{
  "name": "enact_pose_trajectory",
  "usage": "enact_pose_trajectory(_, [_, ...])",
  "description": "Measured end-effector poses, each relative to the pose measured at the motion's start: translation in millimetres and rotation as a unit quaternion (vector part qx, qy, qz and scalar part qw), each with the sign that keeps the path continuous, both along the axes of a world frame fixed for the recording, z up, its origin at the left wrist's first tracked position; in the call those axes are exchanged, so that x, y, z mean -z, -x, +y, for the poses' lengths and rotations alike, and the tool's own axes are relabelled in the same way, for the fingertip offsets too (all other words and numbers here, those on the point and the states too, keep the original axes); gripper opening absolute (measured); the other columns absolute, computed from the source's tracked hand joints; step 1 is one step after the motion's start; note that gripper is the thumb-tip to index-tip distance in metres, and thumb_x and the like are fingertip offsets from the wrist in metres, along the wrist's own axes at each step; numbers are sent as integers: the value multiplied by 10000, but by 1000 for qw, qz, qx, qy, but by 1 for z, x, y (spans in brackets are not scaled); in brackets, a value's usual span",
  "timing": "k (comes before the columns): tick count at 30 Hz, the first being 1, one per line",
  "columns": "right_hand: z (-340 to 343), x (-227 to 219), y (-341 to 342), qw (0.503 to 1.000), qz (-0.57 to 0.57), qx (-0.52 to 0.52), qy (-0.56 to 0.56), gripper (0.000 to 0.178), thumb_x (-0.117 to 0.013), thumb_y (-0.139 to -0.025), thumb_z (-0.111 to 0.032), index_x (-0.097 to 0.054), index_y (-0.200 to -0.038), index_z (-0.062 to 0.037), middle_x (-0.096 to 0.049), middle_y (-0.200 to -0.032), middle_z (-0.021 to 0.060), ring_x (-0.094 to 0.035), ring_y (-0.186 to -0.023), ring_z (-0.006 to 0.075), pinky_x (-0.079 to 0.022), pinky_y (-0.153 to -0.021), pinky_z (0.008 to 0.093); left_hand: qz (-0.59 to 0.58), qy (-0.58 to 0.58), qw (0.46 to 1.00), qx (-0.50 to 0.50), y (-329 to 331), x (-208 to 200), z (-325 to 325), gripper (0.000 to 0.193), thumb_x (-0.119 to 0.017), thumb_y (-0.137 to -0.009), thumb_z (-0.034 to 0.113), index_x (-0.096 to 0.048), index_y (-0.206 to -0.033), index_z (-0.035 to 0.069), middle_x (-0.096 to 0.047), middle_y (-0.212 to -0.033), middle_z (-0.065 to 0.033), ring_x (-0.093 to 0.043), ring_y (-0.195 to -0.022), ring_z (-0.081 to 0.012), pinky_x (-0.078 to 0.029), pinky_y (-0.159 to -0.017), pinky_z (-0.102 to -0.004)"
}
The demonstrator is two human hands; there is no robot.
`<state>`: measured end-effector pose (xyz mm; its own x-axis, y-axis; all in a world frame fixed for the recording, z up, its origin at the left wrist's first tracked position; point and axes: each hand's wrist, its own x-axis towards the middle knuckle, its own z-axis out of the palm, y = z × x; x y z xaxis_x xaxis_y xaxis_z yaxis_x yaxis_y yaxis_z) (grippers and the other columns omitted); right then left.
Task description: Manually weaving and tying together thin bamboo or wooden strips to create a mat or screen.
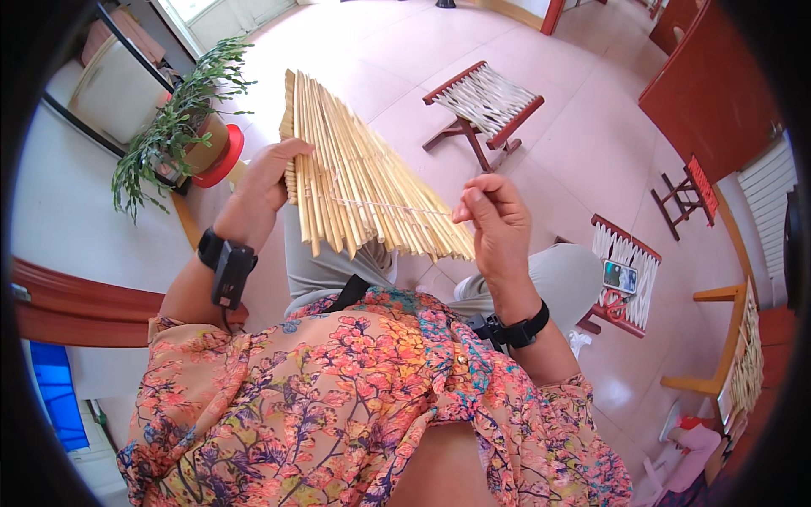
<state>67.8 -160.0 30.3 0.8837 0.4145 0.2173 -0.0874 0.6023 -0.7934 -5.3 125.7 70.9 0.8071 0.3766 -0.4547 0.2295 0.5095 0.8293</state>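
A person in a floral blouse (355,380) holds a mat of tan sticks (372,173) above gray-trousered knees. The left hand (274,173) has its grip closed around the mat's left edge, thumb lying on the front. At the mat's right edge, the right hand (498,224) narrows its grip to a pinch, thumb and forefinger at a pale thread (397,206) stretched across the lower part of the sticks. Beyond the mat, to its right, a folding stool (488,100) with white cords stands on the tiled floor (372,42). A phone (619,277) rests on another corded stool (648,269), right of the mat; a potted plant (182,127) stands to its left.
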Motion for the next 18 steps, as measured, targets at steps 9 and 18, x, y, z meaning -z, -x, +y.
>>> enact_pose_trajectory(9, [-16,-33,-32,991,-60,122,8,30,-507,-897,-31,-531,-914,-31,-563,-825,42,-551,-699,101,-517,-789,345,-182,70,980,-47,-79,14,-14,348,-597,-789,58,-483,-1092,-71,-576,-1016,-167,-598,-909,-258,-517,-839,-374])
enact_pose_trajectory(18, [-62,8,-98,968,83,205,116,49,-553,-880,-85,-541,-902,-42,-554,-772,25,-527,-604,88,-528,-678,290,-197,221,954,-56,-177,97,-73,437,-602,-764,25,-429,-1157,-59,-532,-1101,-179,-547,-1016,-293,-473,-914,-403])
